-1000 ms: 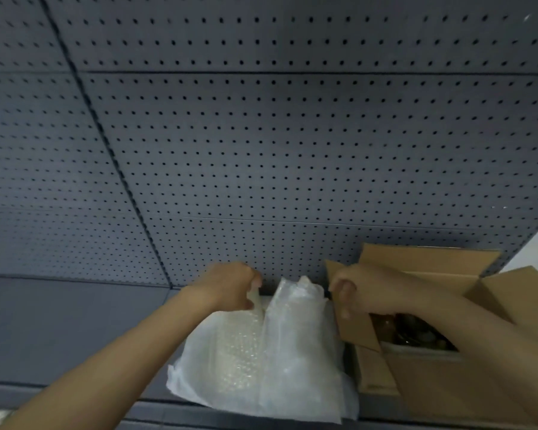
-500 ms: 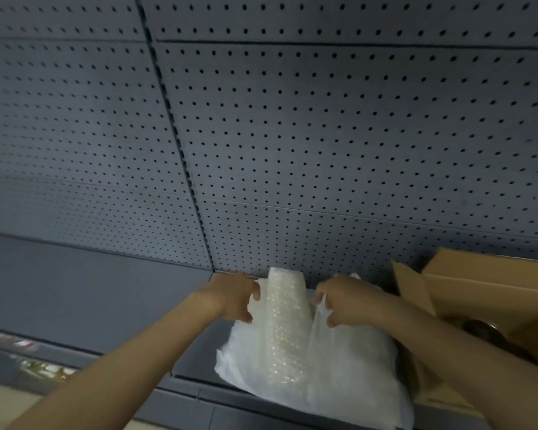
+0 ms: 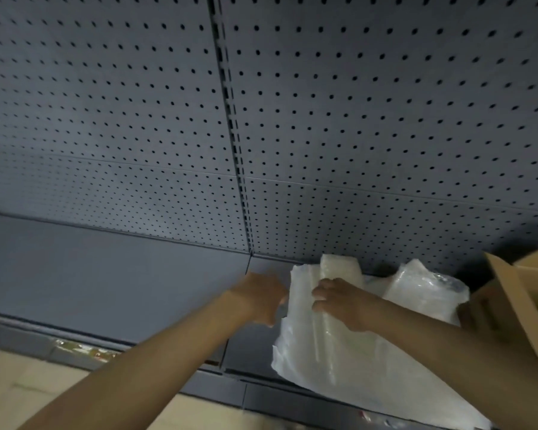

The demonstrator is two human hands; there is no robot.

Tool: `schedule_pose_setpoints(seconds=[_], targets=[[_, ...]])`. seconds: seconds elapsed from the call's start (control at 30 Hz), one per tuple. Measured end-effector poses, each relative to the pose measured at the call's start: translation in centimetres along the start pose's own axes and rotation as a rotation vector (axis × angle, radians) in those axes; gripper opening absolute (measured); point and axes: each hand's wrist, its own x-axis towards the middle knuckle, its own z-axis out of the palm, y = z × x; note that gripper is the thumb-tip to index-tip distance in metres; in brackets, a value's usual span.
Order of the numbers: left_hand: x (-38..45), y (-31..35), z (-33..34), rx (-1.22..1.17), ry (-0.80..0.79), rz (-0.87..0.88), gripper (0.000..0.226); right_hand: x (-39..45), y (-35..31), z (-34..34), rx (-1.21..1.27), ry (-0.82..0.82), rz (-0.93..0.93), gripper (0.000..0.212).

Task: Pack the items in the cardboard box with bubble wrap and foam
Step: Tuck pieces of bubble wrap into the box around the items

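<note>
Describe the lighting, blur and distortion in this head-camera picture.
Head view: dim, flat light on the gray pegboard; wide-angle bending curves its rows of holes; motion blur softens the left hand, the right hand and the cardboard box; soft glare on the plastic bag around the bubble wrap.

Two bare forearms, no sleeves, watch or rings visible. Left hand (image 3: 260, 297) and right hand (image 3: 343, 304) ungloved, slightly motion-blurred.

White bubble wrap (image 3: 348, 352) beside open, probably cardboard, box (image 3: 522, 305).
</note>
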Motion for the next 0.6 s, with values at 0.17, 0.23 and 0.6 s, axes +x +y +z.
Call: schedule_pose_setpoints(seconds=[0.17,0.23,0.6], targets=[[0.3,-1.1,1.6,-0.046,-0.046,-0.016,0.055,2.6,0.4,0.9,-0.244,-0.072,-0.159,0.065],[0.2,-1.2,2.2,-0.056,-0.065,-0.028,0.054,3.2,0.3,1.1,-0.298,-0.062,-0.162,0.071],[-0.1,-0.9,3.5,-0.077,-0.089,-0.068,0.053,3.6,0.0,1.1,-0.391,-0.076,-0.167,0.045]])
